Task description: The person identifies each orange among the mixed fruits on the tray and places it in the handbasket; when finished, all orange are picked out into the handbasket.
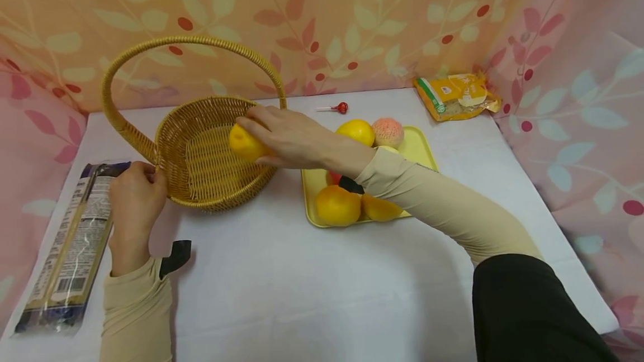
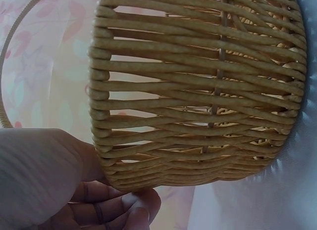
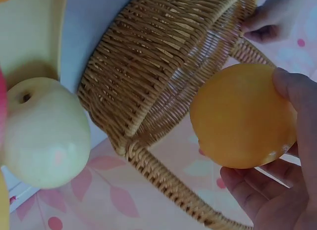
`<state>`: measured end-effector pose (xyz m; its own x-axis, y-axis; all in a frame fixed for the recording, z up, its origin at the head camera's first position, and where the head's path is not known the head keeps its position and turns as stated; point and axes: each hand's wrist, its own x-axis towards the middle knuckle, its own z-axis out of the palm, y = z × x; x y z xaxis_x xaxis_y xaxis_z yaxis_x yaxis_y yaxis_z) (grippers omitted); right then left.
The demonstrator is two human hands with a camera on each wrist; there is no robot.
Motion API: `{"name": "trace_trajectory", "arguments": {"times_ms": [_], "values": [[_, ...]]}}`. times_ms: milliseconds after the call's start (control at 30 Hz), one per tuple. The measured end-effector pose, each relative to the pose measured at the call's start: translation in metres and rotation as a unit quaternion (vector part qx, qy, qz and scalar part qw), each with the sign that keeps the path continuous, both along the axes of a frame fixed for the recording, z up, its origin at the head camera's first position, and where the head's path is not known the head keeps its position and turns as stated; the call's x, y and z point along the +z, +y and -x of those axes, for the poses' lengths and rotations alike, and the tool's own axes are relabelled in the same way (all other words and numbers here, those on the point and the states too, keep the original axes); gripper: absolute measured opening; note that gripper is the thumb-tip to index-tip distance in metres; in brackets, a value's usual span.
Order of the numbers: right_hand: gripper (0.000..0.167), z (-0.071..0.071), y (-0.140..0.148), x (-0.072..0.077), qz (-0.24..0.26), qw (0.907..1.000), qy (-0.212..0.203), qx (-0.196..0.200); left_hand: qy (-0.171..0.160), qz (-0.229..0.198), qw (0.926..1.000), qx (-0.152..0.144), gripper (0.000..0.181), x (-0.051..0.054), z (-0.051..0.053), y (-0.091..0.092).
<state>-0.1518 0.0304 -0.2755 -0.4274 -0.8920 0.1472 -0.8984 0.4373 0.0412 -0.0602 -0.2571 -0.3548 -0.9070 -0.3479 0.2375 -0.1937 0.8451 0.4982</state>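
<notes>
My right hand [image 1: 297, 137] holds an orange [image 1: 244, 143] over the right part of a woven wicker basket [image 1: 213, 201]. In the right wrist view, thumb and fingers grip the orange [image 3: 242, 116] from one side, above the basket's opening. My left hand [image 1: 137, 200] pinches the basket's left rim near the foot of its tall handle [image 1: 196, 41]. The left wrist view shows that thumb and fingers at the rim of the wicker wall [image 2: 198, 81]. In the head view the basket's visible floor [image 1: 208, 155] is bare.
Right of the basket a yellow tray [image 1: 421, 152] carries several fruits, including a yellow one [image 1: 356, 131], a pink bumpy one [image 1: 388, 132] and a pale apple-like one [image 3: 47, 133]. A lollipop [image 1: 341, 108] and yellow bag [image 1: 455, 96] lie behind. A long plastic packet [image 1: 75, 244] lies left.
</notes>
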Motion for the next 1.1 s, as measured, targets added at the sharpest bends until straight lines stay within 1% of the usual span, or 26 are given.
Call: {"name": "trace_trajectory", "arguments": {"times_ms": [200, 333, 467, 567, 767, 900, 1000, 1100], "values": [[0.066, 0.006, -0.020, -0.008, -0.028, 0.9994, 0.022, 0.003, 0.001, 0.001, 1.0000, -0.001, 0.033, 0.000, 0.000, -0.001], [0.065, 0.011, -0.030, -0.012, -0.052, 0.9979, 0.037, 0.004, -0.009, -0.004, 0.9999, -0.002, 0.034, 0.000, 0.001, -0.002], [0.061, 0.017, -0.038, -0.014, -0.061, 0.9970, 0.047, -0.002, -0.006, -0.003, 1.0000, -0.002, 0.033, 0.000, 0.001, -0.002], [0.057, 0.020, -0.043, -0.015, -0.067, 0.9968, 0.043, -0.012, 0.000, 0.001, 1.0000, -0.002, 0.032, 0.000, 0.000, -0.001], [0.055, 0.026, -0.054, -0.019, -0.116, 0.9925, 0.022, -0.030, -0.008, -0.005, 0.9999, -0.004, 0.033, -0.002, -0.002, -0.001], [0.055, 0.030, -0.059, -0.024, -0.147, 0.9882, 0.001, -0.042, -0.003, -0.002, 1.0000, -0.004, 0.032, -0.002, -0.002, 0.000], [0.051, 0.033, -0.060, -0.026, -0.162, 0.9852, -0.014, -0.053, 0.004, 0.003, 1.0000, -0.003, 0.032, -0.001, -0.001, 0.001], [0.045, 0.035, -0.061, -0.027, -0.169, 0.9835, -0.026, -0.059, 0.003, 0.004, 1.0000, -0.001, 0.032, -0.001, 0.000, 0.001]]}}
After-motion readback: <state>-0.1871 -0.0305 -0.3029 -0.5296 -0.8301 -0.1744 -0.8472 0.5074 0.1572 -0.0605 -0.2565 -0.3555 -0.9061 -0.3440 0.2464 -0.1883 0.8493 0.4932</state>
